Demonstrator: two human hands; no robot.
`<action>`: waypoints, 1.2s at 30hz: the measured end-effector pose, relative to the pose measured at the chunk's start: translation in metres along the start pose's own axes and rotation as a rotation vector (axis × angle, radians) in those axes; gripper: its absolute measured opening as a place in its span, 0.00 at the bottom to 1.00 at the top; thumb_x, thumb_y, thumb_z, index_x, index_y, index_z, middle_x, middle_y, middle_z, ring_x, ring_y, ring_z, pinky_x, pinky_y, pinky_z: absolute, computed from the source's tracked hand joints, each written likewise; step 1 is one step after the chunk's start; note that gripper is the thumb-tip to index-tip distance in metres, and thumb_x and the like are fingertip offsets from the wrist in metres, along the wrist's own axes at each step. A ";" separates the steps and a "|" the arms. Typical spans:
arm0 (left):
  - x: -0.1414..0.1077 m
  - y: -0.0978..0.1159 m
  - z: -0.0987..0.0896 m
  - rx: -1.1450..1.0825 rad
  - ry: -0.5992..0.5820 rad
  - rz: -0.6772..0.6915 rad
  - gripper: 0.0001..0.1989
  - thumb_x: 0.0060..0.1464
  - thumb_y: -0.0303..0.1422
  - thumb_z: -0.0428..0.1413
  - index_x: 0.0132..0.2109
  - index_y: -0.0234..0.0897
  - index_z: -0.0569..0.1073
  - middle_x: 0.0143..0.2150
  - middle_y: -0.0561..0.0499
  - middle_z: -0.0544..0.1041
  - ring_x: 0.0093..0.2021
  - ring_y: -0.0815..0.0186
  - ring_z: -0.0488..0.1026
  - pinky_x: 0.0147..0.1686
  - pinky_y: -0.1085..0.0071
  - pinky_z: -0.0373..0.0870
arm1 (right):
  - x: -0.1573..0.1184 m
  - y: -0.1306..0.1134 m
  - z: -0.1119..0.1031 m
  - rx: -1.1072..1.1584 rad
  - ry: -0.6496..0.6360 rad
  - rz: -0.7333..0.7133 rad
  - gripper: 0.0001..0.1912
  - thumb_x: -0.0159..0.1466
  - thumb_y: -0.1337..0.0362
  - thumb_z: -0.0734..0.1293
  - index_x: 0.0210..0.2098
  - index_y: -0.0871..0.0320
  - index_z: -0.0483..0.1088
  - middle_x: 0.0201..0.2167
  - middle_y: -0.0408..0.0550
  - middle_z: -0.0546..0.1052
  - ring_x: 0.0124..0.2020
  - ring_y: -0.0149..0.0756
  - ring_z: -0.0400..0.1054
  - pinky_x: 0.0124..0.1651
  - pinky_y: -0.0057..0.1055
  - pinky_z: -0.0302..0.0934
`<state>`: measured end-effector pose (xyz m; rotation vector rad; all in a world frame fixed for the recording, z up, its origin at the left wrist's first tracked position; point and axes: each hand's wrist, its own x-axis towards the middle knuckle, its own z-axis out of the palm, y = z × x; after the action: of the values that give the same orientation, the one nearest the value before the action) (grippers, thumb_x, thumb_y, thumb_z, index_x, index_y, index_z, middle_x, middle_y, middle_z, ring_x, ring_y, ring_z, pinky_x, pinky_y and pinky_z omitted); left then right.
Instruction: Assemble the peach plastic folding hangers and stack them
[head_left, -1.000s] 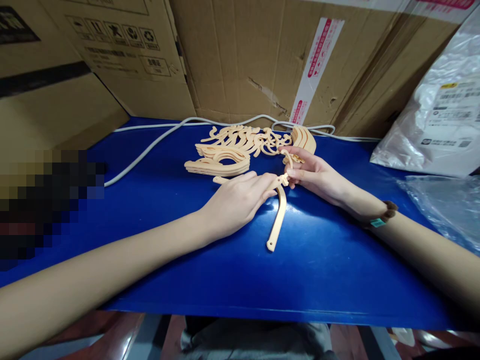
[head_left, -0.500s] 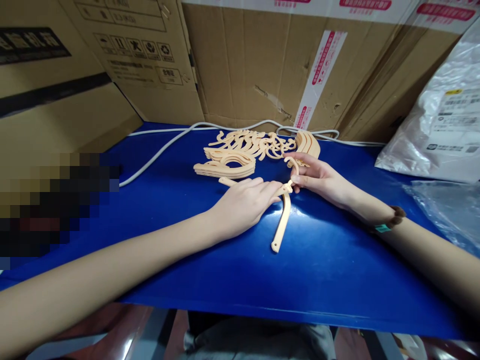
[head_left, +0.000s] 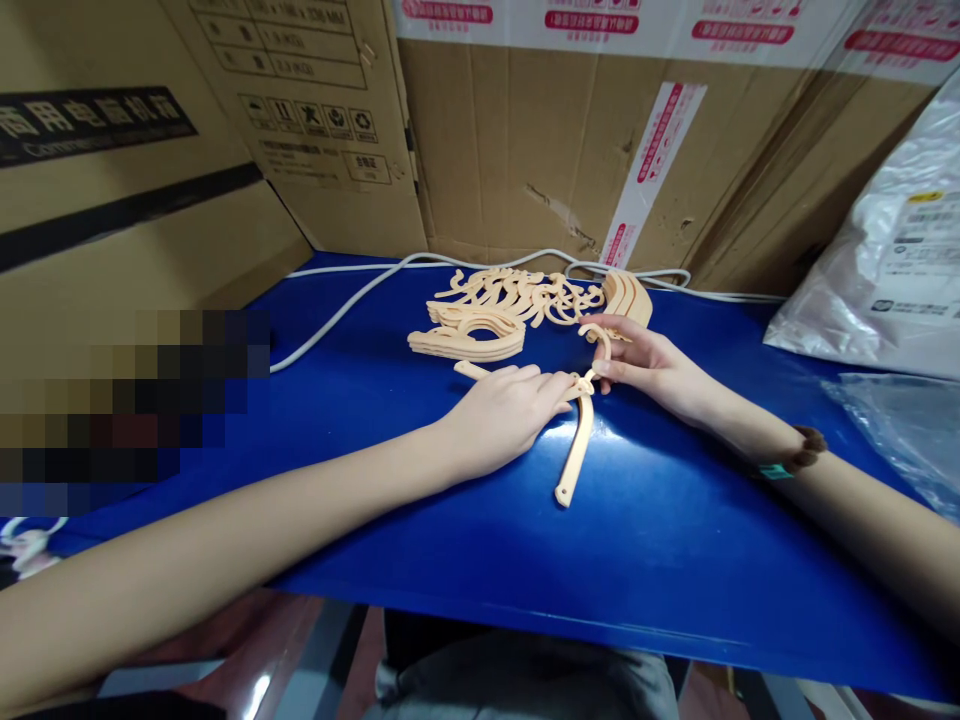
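A beige folding clothes hanger lies between my hands. One hanger arm (head_left: pixel 471 371) passes under my left hand (head_left: pixel 504 415), whose fingers are closed around it near the joint. The second hanger arm (head_left: pixel 575 460) points down toward me, with a small hole at its end. My right hand (head_left: pixel 645 362) pinches the curved hanger hook (head_left: pixel 602 343) between thumb and fingers. Hook and arms meet at the joint (head_left: pixel 583 385); whether the hook is seated there I cannot tell.
Behind my hands lie a pile of loose hooks (head_left: pixel 517 292), a stack of hanger arms (head_left: pixel 469 345) and another stack (head_left: pixel 628 294). A white cable (head_left: pixel 352 305) runs along the cardboard boxes (head_left: pixel 510 150). Plastic bags (head_left: pixel 862 270) stand at right on the blue table (head_left: pixel 480 560).
The camera view has shifted slightly, so everything appears a little farther right. Both hands keep their hold on the hanger, and the hook's base looks slightly turned at the joint.
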<state>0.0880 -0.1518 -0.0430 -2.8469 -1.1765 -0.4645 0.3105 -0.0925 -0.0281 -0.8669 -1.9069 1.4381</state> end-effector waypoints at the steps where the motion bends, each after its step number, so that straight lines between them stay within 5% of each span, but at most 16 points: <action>1: 0.000 0.000 0.000 0.001 -0.004 -0.003 0.14 0.70 0.34 0.45 0.52 0.32 0.70 0.42 0.47 0.78 0.42 0.59 0.73 0.40 0.65 0.66 | 0.000 0.000 0.000 -0.002 -0.005 -0.007 0.29 0.62 0.61 0.71 0.60 0.54 0.62 0.29 0.38 0.72 0.29 0.29 0.67 0.37 0.31 0.65; 11: 0.000 0.002 -0.001 -0.055 0.010 -0.043 0.17 0.69 0.32 0.46 0.61 0.33 0.60 0.43 0.46 0.79 0.43 0.60 0.76 0.41 0.66 0.69 | 0.000 0.001 -0.002 -0.049 -0.002 -0.014 0.27 0.63 0.60 0.70 0.59 0.54 0.62 0.29 0.39 0.72 0.29 0.29 0.68 0.39 0.31 0.65; 36: 0.000 0.003 -0.003 0.058 0.017 -0.019 0.10 0.68 0.32 0.47 0.52 0.35 0.68 0.33 0.52 0.78 0.35 0.63 0.77 0.32 0.70 0.63 | 0.000 0.002 0.001 -0.101 0.009 0.020 0.29 0.64 0.62 0.68 0.62 0.54 0.59 0.29 0.39 0.70 0.30 0.30 0.67 0.37 0.31 0.66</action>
<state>0.0891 -0.1542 -0.0395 -2.7797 -1.1945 -0.4470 0.3102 -0.0925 -0.0303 -0.9399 -1.9842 1.3566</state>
